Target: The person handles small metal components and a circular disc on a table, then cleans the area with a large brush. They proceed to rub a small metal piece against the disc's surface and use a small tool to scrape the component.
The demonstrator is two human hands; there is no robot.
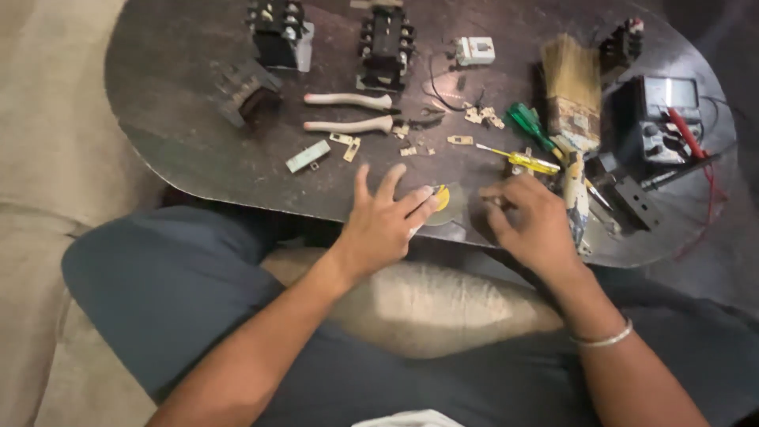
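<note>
Under the left hand [385, 224], whose fingers were spread wide, lay a small yellow disc [441, 197], touched by the fingertips at the near edge of the dark oval table [174, 134]. Just beside it, the right hand [531, 221] was curled narrow over a small part; what it pinched cannot be told. Beyond the right hand lay a yellow-handled screwdriver [531, 162], a green-handled screwdriver [528, 124] and a brush [572, 87]; beyond the left, pale-handled pliers [352, 112].

- bare dark oval tabletop [166, 119] at the frame's left gives open passage.
- centre: cream-handled pliers [348, 112], small brass scraps [411, 146] crowd it.
- right: straw brush [571, 87], black multimeter [660, 119] block.
</note>
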